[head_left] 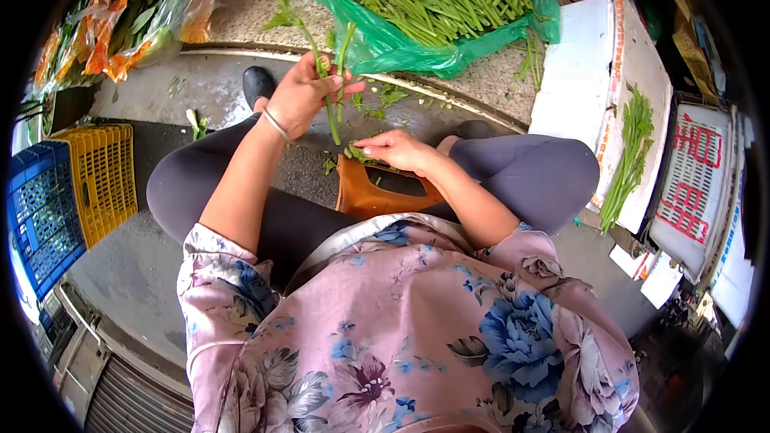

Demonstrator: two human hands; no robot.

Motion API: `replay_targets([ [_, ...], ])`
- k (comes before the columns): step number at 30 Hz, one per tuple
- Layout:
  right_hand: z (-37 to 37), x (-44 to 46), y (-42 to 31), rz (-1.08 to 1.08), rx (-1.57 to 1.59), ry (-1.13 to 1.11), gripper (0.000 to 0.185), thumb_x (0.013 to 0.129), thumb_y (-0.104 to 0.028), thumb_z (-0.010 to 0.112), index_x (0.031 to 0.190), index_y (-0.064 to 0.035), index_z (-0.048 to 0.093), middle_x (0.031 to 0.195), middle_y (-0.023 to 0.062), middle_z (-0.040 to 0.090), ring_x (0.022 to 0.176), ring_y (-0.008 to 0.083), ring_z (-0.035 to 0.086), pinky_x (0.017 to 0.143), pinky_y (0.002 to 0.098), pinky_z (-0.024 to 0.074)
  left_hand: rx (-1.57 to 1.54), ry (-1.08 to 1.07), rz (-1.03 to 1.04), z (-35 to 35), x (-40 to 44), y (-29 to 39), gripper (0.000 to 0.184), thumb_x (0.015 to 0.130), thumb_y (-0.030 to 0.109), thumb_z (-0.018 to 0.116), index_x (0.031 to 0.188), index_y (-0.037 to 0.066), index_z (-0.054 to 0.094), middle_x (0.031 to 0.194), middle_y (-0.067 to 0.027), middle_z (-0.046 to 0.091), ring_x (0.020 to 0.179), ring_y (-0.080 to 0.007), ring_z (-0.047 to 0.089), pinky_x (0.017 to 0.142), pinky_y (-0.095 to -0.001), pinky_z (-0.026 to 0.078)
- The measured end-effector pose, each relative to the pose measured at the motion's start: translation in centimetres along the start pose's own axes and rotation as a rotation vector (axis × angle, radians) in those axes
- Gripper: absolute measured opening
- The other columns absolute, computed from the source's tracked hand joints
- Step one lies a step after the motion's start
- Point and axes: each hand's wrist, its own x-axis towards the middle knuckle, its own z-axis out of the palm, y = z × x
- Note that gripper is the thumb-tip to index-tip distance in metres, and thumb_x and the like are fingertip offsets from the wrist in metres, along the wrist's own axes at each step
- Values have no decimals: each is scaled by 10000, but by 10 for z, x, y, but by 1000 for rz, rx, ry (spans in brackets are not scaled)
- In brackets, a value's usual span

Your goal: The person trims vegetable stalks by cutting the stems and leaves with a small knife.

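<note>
In my left hand [301, 98], with a bracelet at the wrist, a few leafy green vegetable stems [334, 116] are pinched between thumb and fingers, pointing up and down past the hand. My right hand [397, 151] is lower, over the edge of an orange plastic object [353, 192] with a wide opening, between my knees. Its fingers are closed together, with bits of green [358, 155] at the tips; whether they grip these I cannot make out. Ahead, a green plastic bag [393, 56] lies spread open under a heap of leafy green stems [449, 0].
Yellow [103, 180] and blue [44, 212] crates stand at left. Orange-printed clear bags [196, 0] of greens lie at upper left. On the right, a bunch of greens [630, 156] rests on a white foam box [569, 72]. Leaf scraps [391, 98] litter the ground near a raised edge.
</note>
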Motion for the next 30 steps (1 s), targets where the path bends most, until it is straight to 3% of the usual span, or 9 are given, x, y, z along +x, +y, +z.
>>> replay_targets([
  [4,-14,-29,-63,306,526,150,530,813,-367,570,1206,-35,443,607,1,489,437,25,358,358,181,249,51,33,-13,7,3,-4,133,831,-31,451,863,87,399,927,-81,538,1006,-279,536,826,-335,428],
  [7,-7,-27,-93,-19,491,250,418,771,-306,639,1036,5,549,657,3,543,465,39,412,401,184,320,50,6,14,16,12,-11,129,828,-44,442,857,75,404,907,-85,550,1009,-274,531,832,-335,425],
  [14,-15,-35,-84,-156,579,570,157,772,-139,636,841,-9,582,684,14,563,507,46,439,451,178,348,-66,-17,-48,46,22,-9,124,841,-34,424,855,87,407,1021,-121,542,1028,-273,510,867,-379,413],
  [19,-120,-84,-77,-106,441,1100,83,766,-142,632,744,-82,579,617,-29,508,412,7,327,351,173,224,-86,113,-97,47,25,-6,129,853,-8,416,902,105,380,1057,-144,522,986,-300,538,809,-409,445],
  [21,-173,-103,-86,158,370,1286,135,740,-191,665,760,-69,611,619,-14,523,448,46,354,406,200,277,-104,121,-93,42,28,-8,136,853,-10,403,932,93,363,1029,-155,525,955,-304,554,780,-407,466],
  [23,-198,-98,-84,112,308,1398,171,735,-202,670,797,-50,618,643,6,557,460,56,398,411,203,303,-148,124,-102,44,29,-4,129,854,-18,386,941,73,357,1008,-165,522,938,-300,559,748,-399,487],
  [26,-181,-37,-103,-63,156,1197,214,734,-233,667,830,-46,628,661,35,591,499,66,494,436,212,362,-190,176,-89,41,32,-1,145,854,-21,382,979,46,351,995,-167,516,906,-293,567,739,-395,496],
  [28,-175,15,-97,88,-180,969,223,753,-271,629,853,-73,638,709,75,629,595,141,593,515,270,437,-182,240,-85,42,32,5,174,855,-18,387,1017,27,345,983,-159,515,885,-282,571,735,-387,496],
  [30,-176,56,-84,277,-579,916,244,787,-308,552,904,-111,636,810,104,636,763,284,599,675,376,464,-206,261,-73,41,34,7,168,850,-26,378,1004,34,350,954,-146,518,849,-261,576,706,-368,500],
])
